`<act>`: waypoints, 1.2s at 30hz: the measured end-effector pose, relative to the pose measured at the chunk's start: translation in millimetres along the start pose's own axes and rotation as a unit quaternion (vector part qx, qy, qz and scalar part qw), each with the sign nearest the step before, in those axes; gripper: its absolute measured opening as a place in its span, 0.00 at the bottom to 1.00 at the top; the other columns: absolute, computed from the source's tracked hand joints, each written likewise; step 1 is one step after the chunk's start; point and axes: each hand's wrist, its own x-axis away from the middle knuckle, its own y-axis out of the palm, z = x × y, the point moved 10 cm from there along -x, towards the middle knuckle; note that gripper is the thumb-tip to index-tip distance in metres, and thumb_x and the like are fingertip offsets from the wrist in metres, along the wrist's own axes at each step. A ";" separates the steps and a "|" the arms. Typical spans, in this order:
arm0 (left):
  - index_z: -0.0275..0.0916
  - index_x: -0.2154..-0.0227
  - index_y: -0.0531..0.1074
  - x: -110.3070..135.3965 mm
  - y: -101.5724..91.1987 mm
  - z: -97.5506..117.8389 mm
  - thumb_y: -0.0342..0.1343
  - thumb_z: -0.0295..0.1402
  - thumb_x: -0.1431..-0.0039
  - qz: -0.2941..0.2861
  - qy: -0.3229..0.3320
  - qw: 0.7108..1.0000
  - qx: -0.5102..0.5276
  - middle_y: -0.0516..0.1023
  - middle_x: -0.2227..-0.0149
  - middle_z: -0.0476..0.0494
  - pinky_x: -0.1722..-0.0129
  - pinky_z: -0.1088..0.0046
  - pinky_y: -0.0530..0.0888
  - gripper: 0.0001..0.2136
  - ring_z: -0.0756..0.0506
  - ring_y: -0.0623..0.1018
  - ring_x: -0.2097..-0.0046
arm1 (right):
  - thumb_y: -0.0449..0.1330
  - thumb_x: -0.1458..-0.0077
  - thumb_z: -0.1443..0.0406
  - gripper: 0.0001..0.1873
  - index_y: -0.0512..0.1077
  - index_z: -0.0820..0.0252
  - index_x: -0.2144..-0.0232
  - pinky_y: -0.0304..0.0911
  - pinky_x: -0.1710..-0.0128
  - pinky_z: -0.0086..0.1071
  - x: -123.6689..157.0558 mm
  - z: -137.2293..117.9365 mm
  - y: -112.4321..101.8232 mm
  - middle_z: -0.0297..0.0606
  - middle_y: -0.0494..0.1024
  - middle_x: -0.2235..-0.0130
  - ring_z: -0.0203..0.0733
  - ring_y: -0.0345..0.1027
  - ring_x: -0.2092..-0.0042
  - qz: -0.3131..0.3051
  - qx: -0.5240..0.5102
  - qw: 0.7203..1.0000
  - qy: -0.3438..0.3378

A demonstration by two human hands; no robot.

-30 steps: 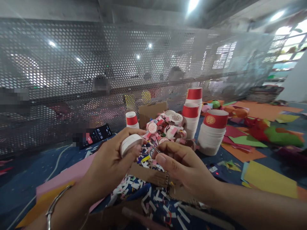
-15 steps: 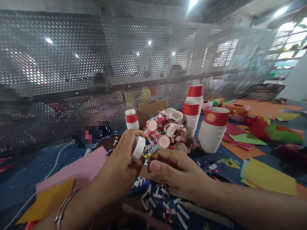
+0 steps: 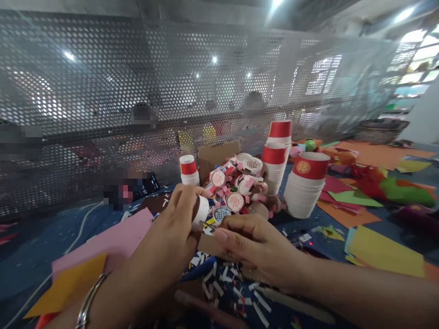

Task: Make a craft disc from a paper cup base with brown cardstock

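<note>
My left hand (image 3: 181, 219) is closed around a short round paper cup piece (image 3: 201, 211), white at the edge and brown on its side. It is held tilted, its white edge toward my right hand. My right hand (image 3: 245, 237) is closed in a pinch on a thin metal-tipped tool (image 3: 208, 224); the tip is right by the cup piece, and my fingers hide the rest, so its kind cannot be told. Just beyond both hands lies a heap of cut paper cup bottoms (image 3: 235, 200) with drawn red, blue and brown patterns and pink paper strips.
Stacks of red-and-white paper cups (image 3: 304, 194) stand right of the heap, with a smaller stack (image 3: 188, 168) to its left. Paper scraps (image 3: 226, 276) litter the blue surface. Pink paper (image 3: 103, 242), yellow sheets (image 3: 387, 253) and a phone (image 3: 147, 185) lie around. A perforated screen (image 3: 192, 91) rises behind.
Both hands have barely moved. The cup piece has turned slightly in my left hand and shifted a little right, closer to the tool tip.
</note>
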 end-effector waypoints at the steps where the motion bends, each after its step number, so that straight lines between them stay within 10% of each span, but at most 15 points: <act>1: 0.43 0.50 0.64 0.5 0.4 -0.4 0.49 0.16 0.45 -0.002 -0.001 1.000 -0.003 0.69 0.52 0.44 0.58 0.66 0.74 0.21 0.44 0.75 0.54 | 0.62 0.38 0.48 0.25 0.63 0.59 0.76 0.40 0.78 0.29 -0.1 -0.2 -0.1 0.26 0.57 0.77 0.29 0.45 0.76 -0.001 -0.001 1.000 -0.003; 9: 0.44 0.47 0.61 5.4 1.7 -0.4 0.49 0.18 0.44 -0.015 0.004 0.996 -0.085 0.68 0.49 0.43 0.60 0.62 0.74 0.23 0.42 0.77 0.56 | 0.62 0.37 0.49 0.27 0.59 0.59 0.78 0.38 0.78 0.29 -0.7 0.5 -0.1 0.24 0.53 0.79 0.28 0.43 0.77 -0.016 0.000 1.000 -0.005; 18: 0.39 0.49 0.63 9.5 -14.9 40.8 0.48 0.17 0.41 0.064 0.152 0.949 -0.268 0.67 0.54 0.37 0.57 0.57 0.74 0.19 0.35 0.73 0.52 | 0.63 0.40 0.45 0.28 0.63 0.59 0.77 0.38 0.80 0.28 0.5 5.6 2.9 0.25 0.54 0.79 0.28 0.44 0.77 -0.032 0.001 0.999 0.039; 28: 0.44 0.51 0.64 -2.5 7.4 -2.1 0.50 0.19 0.43 -0.089 -0.023 0.994 0.056 0.72 0.51 0.44 0.54 0.64 0.73 0.19 0.42 0.74 0.53 | 0.64 0.39 0.48 0.27 0.61 0.59 0.77 0.37 0.80 0.27 1.9 5.3 3.7 0.24 0.54 0.79 0.27 0.42 0.78 -0.027 -0.041 0.998 0.044; 36: 0.44 0.51 0.64 -2.1 4.0 3.9 0.49 0.21 0.39 -0.077 0.008 0.995 0.067 0.72 0.52 0.43 0.55 0.65 0.72 0.16 0.42 0.74 0.55 | 0.69 0.46 0.48 0.27 0.61 0.59 0.77 0.36 0.81 0.25 1.0 0.9 2.4 0.20 0.52 0.80 0.25 0.39 0.80 0.003 -0.128 0.989 0.069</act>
